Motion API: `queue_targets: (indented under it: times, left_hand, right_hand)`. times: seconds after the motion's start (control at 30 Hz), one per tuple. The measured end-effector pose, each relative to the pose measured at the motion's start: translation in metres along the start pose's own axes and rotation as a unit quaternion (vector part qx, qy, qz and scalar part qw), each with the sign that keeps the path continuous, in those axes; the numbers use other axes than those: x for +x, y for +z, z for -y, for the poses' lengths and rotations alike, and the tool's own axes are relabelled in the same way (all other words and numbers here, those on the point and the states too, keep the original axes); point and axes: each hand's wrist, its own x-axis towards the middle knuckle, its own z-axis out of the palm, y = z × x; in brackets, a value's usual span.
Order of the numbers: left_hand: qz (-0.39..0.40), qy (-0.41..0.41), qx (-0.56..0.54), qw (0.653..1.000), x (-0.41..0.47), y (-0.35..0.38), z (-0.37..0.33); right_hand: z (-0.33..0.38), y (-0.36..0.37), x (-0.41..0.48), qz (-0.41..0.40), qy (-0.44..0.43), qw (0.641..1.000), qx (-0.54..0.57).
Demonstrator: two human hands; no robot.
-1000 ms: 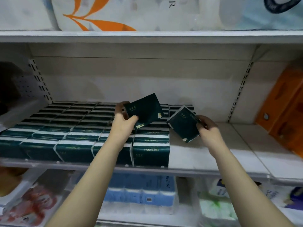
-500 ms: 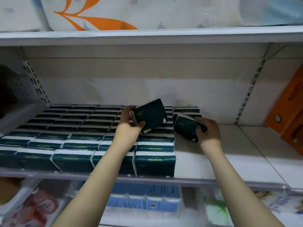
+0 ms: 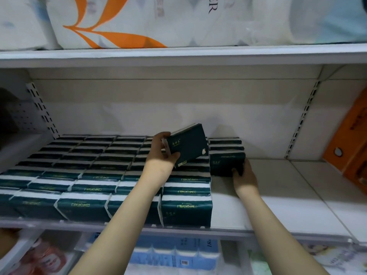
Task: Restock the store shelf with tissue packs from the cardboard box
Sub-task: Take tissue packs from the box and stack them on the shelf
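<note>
Left grip: your left hand [image 3: 160, 161] is clamping the raised pack [image 3: 187, 145] at its left end, thumb pressing on the dark front face, fingers curling over the end behind it.
Raised pack: it is hanging tilted above the stocked rows [image 3: 79, 175], clear of them, with its right end pointing toward the back wall.
Right grip: your right hand [image 3: 245, 177] is holding the second pack [image 3: 227, 163] at its near right corner, fingers curling onto it.
Second pack: it is sitting low on the shelf [image 3: 278, 185], just in front of the back stack [image 3: 225, 144] and just beside the right edge of the stocked rows.
Open room: bare shelf is running from your right hand toward the orange boxes [image 3: 349, 147]; a bare strip is also lying in front of the second pack, down to the shelf lip.
Overhead: the upper shelf [image 3: 178, 55] is sitting well above both hands.
Arms: both forearms are reaching up and forward from below, the left hand held high over the rows, the right one lying low over the bare shelf.
</note>
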Motion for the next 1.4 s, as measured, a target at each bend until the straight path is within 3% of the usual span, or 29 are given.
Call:
queue_targets:
  times: [0.3, 0.4, 0.5, 0.6, 0.67, 0.77, 0.97, 1.1, 1.3, 1.4]
  left_hand:
    - [0.017, 0.008, 0.014, 1.000, -0.006, 0.007, -0.004]
    - [0.025, 0.006, 0.022, 0.999, -0.010, 0.008, -0.005]
    - [0.027, 0.005, 0.022, 0.999, -0.014, 0.008, -0.008]
    - [0.026, 0.005, 0.019, 0.999, -0.018, 0.008, -0.012]
    - [0.026, 0.003, 0.018, 1.000, -0.020, 0.008, -0.014]
    - [0.042, 0.001, 0.018, 0.999, -0.026, 0.009, -0.019]
    - [0.109, 0.022, 0.034, 0.993, -0.034, 0.014, -0.026]
    - [0.150, 0.021, 0.052, 0.987, -0.037, 0.019, -0.028]
    - [0.159, 0.002, 0.098, 0.982, -0.031, 0.019, -0.019]
    - [0.147, 0.010, 0.173, 0.974, -0.027, 0.016, -0.014]
  right_hand:
    - [0.003, -0.004, 0.007, 0.013, 0.022, 1.000, 0.013]
    - [0.000, -0.010, 0.011, 0.050, 0.028, 0.998, 0.018]
    - [0.001, -0.017, 0.011, 0.087, 0.066, 0.990, 0.093]
    - [0.007, -0.025, 0.005, 0.014, 0.071, 0.992, 0.107]
    - [0.014, -0.029, -0.003, -0.042, 0.023, 0.992, 0.115]
    - [0.029, -0.038, -0.018, -0.054, -0.046, 0.987, 0.145]
    - [0.065, -0.054, -0.039, 0.071, -0.081, 0.966, 0.237]
    - [0.060, -0.058, -0.037, 0.143, -0.093, 0.957, 0.236]
    - [0.026, -0.073, -0.026, 0.073, -0.014, 0.951, 0.301]
    - [0.005, -0.074, -0.022, 0.056, 0.011, 0.961, 0.272]
